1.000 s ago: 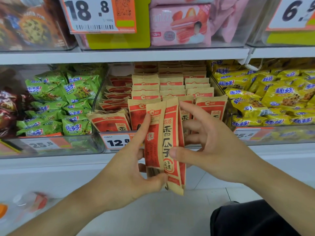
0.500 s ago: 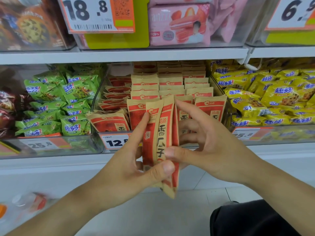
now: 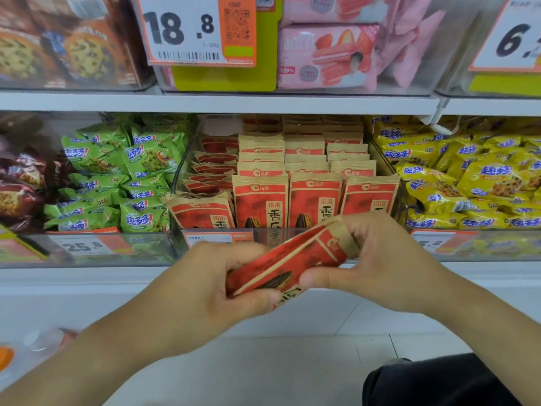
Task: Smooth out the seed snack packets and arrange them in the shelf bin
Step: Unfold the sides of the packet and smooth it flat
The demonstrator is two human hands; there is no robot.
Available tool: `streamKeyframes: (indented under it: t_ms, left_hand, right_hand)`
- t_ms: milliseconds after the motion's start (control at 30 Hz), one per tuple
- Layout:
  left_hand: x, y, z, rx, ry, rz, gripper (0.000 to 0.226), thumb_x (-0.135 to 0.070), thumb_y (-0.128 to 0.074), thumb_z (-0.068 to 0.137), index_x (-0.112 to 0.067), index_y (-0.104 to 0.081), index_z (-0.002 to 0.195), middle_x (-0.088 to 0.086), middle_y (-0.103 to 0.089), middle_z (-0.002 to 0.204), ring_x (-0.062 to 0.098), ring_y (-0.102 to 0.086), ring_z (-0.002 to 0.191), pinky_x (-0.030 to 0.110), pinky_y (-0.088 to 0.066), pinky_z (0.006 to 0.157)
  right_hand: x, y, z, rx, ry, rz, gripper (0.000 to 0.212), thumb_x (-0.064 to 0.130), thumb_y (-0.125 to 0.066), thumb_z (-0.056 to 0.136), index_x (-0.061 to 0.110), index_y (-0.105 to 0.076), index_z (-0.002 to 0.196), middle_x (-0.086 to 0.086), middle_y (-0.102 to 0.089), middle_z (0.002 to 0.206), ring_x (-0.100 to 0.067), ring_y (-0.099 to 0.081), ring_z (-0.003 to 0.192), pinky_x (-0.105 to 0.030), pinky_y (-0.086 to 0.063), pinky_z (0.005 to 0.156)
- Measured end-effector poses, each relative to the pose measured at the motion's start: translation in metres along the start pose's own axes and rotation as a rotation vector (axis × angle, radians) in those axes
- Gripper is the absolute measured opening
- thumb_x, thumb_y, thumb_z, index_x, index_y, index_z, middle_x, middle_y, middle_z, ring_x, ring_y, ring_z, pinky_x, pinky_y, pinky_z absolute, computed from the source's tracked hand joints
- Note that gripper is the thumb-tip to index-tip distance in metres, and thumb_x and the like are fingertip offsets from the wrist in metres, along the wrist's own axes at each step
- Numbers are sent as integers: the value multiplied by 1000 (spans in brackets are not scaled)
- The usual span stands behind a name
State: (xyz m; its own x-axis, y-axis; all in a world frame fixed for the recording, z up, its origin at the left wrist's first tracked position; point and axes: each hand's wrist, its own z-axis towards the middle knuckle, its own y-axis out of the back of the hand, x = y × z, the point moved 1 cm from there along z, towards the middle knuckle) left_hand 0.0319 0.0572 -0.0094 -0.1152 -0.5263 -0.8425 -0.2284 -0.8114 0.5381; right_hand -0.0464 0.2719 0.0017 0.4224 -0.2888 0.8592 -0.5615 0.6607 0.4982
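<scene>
A small stack of red and tan seed snack packets (image 3: pixel 295 259) lies tilted, nearly on its side, between both hands just below the bin's front. My left hand (image 3: pixel 202 291) grips its lower left end, thumb on top. My right hand (image 3: pixel 377 265) grips the upper right end, fingers curled over the tan edge. Behind them the clear shelf bin (image 3: pixel 216 238) holds several rows of the same packets (image 3: pixel 316 197) standing upright, with a few leaning flat at its left side (image 3: pixel 213 168).
Green cookie packs (image 3: pixel 123 177) fill the bin to the left, yellow ones (image 3: pixel 468 183) the bin to the right. A shelf (image 3: pixel 222 102) above carries pink wafer boxes (image 3: pixel 325 57) and price tags. White floor lies below the shelf front.
The stack stood upright in front of the bin; now both hands have lowered it and turned it almost sideways. The bin's front row of packets is now uncovered.
</scene>
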Motion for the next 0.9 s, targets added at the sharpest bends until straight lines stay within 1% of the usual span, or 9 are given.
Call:
streamKeyframes:
  t_ms: [67, 133, 233, 367, 433, 533, 700, 833, 900]
  left_hand:
    - [-2, 10, -2, -178, -40, 89, 33, -42, -84, 72, -45, -71, 102, -7, -73, 80, 16, -67, 71, 39, -56, 71]
    - [-9, 18, -4, -361, -80, 145, 37, -48, -81, 61, -45, -74, 97, -23, -73, 86, -3, -68, 80, 17, -53, 74]
    - [-3, 35, -4, -612, -86, 266, 55, -49, -76, 63, -38, -65, 116, -31, -64, 101, -17, -58, 92, -3, -39, 82]
    - [21, 51, 1, -782, -41, 439, 54, -21, -76, 83, -20, -56, 133, -10, -55, 121, 11, -53, 112, 19, -36, 96]
    - [33, 52, 4, -749, -16, 496, 52, -16, -71, 86, -15, -55, 136, -1, -54, 133, 19, -48, 125, 15, -27, 101]
    - [47, 49, 7, -646, -6, 513, 54, -17, -67, 87, -13, -52, 138, 1, -50, 142, 20, -43, 130, 9, -18, 101]
    - [55, 49, 4, -599, -9, 461, 53, -18, -62, 90, -20, -47, 141, -4, -47, 143, 18, -41, 129, 19, -27, 102]
    - [58, 48, 9, -651, -23, 450, 46, -16, -60, 89, -17, -53, 134, 0, -53, 132, 24, -45, 120, 31, -36, 100]
    - [59, 48, 12, -670, -22, 468, 41, -19, -56, 88, -15, -56, 128, 2, -55, 125, 26, -46, 114, 34, -38, 97]
  right_hand:
    - [1, 1, 1, -47, 59, -61, 22, 21, -84, 74, 26, -79, 94, 17, -76, 87, -1, -72, 82, -19, -58, 76]
    - [7, -1, 2, -204, 246, -188, 24, 22, -83, 75, 25, -78, 99, 17, -74, 86, 0, -70, 83, -13, -54, 74]
    - [16, -7, 1, -500, 532, -392, 35, 16, -83, 76, 13, -70, 109, 6, -69, 106, 0, -65, 99, -12, -49, 84]
    - [23, -8, 21, -678, 733, -572, 38, 9, -85, 79, 3, -69, 112, -10, -66, 111, -30, -66, 98, -35, -56, 79]
    - [20, -13, 43, -699, 815, -667, 33, 5, -84, 80, 1, -71, 110, -11, -67, 108, -33, -66, 93, -41, -55, 75]
    - [15, -21, 77, -684, 840, -759, 27, 7, -80, 84, -1, -74, 109, -16, -71, 102, -34, -65, 88, -33, -52, 77]
    - [5, -32, 130, -635, 738, -856, 37, 0, -82, 78, 1, -73, 114, -19, -68, 105, -28, -57, 98, -14, -39, 87]
    - [-5, -36, 153, -610, 671, -792, 39, -3, -80, 77, 6, -69, 114, -17, -63, 104, -32, -62, 96, -25, -50, 83]
    - [-7, -38, 160, -565, 615, -773, 32, 1, -75, 81, 6, -71, 112, -17, -65, 105, -26, -61, 98, -17, -45, 87]
